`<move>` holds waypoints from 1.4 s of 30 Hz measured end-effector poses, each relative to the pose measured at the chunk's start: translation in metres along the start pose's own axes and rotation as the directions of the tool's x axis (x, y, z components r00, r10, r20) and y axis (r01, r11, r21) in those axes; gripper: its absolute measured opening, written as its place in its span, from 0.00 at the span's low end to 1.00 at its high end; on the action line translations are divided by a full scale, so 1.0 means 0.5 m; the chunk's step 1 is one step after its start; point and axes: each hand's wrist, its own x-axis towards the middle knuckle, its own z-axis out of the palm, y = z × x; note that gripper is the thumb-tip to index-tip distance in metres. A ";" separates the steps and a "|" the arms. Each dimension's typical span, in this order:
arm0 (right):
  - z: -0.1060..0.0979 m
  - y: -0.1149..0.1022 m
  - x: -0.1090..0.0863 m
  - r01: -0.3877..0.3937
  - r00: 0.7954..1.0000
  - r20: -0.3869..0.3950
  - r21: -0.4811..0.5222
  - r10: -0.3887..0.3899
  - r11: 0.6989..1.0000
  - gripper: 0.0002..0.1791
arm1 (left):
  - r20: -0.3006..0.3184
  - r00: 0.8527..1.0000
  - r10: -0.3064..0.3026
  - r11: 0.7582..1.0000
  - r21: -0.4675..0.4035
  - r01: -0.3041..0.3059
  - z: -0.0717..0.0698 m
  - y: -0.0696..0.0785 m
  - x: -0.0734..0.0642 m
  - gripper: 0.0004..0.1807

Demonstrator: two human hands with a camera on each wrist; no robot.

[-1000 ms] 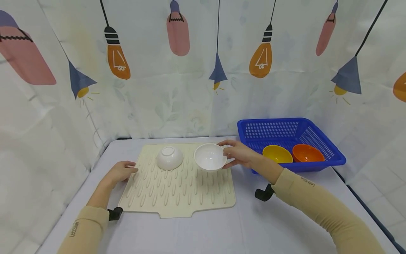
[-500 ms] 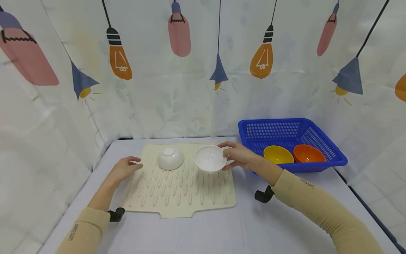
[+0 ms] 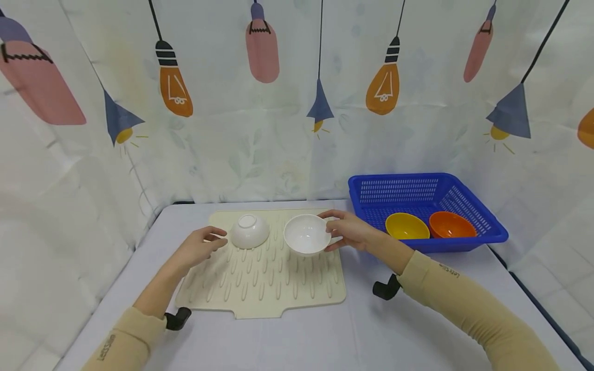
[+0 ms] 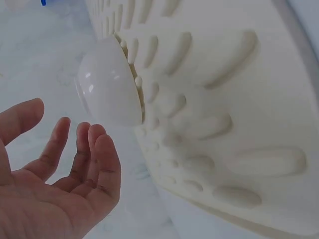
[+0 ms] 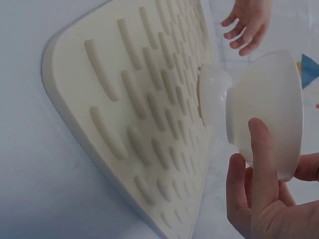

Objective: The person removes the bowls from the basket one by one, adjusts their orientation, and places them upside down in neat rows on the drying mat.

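My right hand (image 3: 350, 230) grips a white bowl (image 3: 306, 234) by its right side, mouth up and tilted toward me. In the right wrist view this bowl (image 5: 271, 104) is held above the cream drying mat (image 5: 144, 99), thumb and fingers on either side of its wall. A second white bowl (image 3: 249, 231) lies upside down on the ridged mat (image 3: 264, 288). Just left of it hovers my left hand (image 3: 199, 247), fingers loosely bent and holding nothing. From the left wrist view, a gap shows between those fingers (image 4: 107, 164) and the overturned bowl (image 4: 107, 84).
At the back right of the table stands a blue basket (image 3: 394, 183). A yellow bowl (image 3: 406, 226) and an orange bowl (image 3: 451, 225) sit in it. The table (image 3: 306, 340) has a white cloth, and a printed curtain (image 3: 274, 154) hangs behind.
My left hand has left the mat's left edge and moved right, toward the overturned bowl. The right hand still holds its bowl in nearly the same place, slightly lower.
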 end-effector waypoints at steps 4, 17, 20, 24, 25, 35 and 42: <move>0.000 0.004 0.000 0.006 1.000 0.001 0.005 -0.006 1.000 0.30 | 0.032 0.999 0.020 0.996 -0.091 -0.017 0.017 0.021 -0.003 0.26; 0.007 0.020 -0.005 -0.002 1.000 0.012 0.036 0.001 0.999 0.31 | 0.115 0.991 0.068 0.933 -0.359 -0.023 0.109 0.098 0.002 0.25; 0.010 0.023 -0.006 -0.006 1.000 0.017 0.046 0.005 0.999 0.31 | 0.180 0.981 0.074 0.901 -0.433 0.012 0.121 0.111 0.008 0.28; 0.013 0.027 -0.007 -0.009 1.000 0.017 0.051 0.008 0.999 0.32 | 0.245 0.967 0.072 0.850 -0.523 0.069 0.133 0.119 0.019 0.31; 0.013 0.027 -0.008 -0.010 1.000 0.016 0.053 0.009 0.999 0.32 | 0.257 0.964 0.072 0.834 -0.546 0.083 0.135 0.120 0.022 0.31; 0.016 0.036 -0.008 -0.027 1.000 0.007 0.070 0.026 0.997 0.32 | 0.320 0.943 0.095 0.732 -0.664 0.152 0.146 0.120 0.062 0.33; 0.020 0.040 -0.006 -0.029 1.000 -0.001 0.086 0.030 0.996 0.32 | 0.358 0.927 0.108 0.702 -0.688 0.184 0.167 0.131 0.083 0.33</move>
